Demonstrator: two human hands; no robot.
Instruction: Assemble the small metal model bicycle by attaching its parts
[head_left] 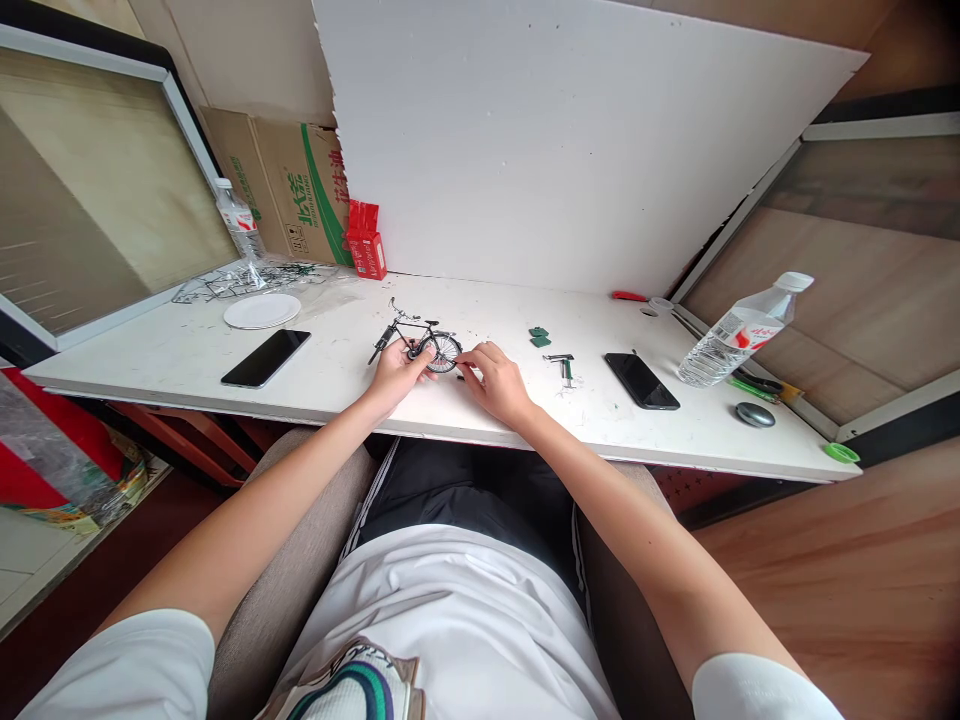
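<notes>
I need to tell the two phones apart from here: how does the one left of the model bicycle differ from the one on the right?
The left phone lies beside a white plate; the right phone lies near a tipped water bottle. The left phone looks larger and lies farther from the hands. Both are dark, flat and screen-up on the white table.

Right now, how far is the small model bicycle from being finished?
Mostly built: the model bicycle stands on the white table with frame, handlebar and both wheels on. In hand: the left hand steadies the rear wheel while the right hand works beside it with something too small to identify. Possibly left: the green pieces and metal part lie unused nearby.
</notes>
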